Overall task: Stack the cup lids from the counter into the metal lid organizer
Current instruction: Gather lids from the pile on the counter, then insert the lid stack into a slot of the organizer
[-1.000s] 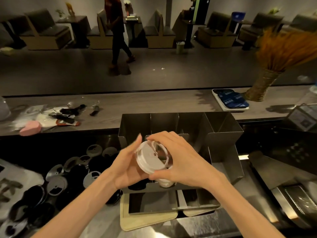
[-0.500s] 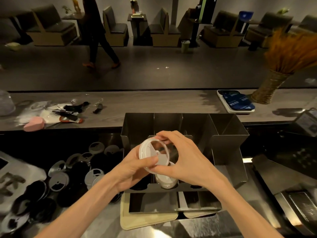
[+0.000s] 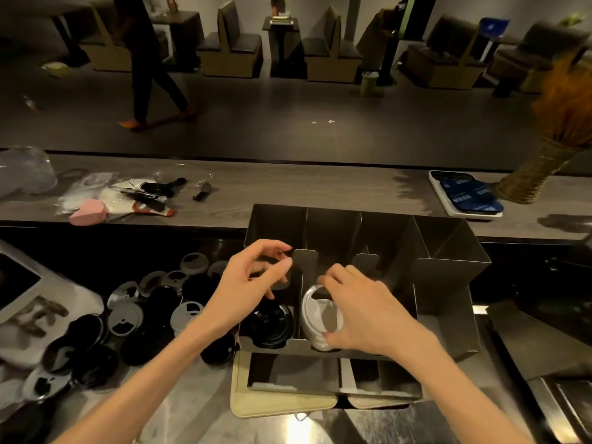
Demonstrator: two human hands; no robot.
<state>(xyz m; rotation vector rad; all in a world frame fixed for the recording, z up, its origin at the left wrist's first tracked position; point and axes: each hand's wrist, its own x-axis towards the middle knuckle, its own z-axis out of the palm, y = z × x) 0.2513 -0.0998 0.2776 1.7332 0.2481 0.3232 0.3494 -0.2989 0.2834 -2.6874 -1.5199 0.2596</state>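
Right hand curled around the white translucent plastic cup lid, thumb at the lower edge and fingertips on the upper rim, inside the second compartment of the grey folded-metal lid organizer. Lid standing on edge there, tilted. Left hand just beside, apart from the lid, fingers loosely bent, gripping nothing, above the first compartment with stacked black round lids. Left of the left forearm, a pile of loose black and grey lids on the steel counter.
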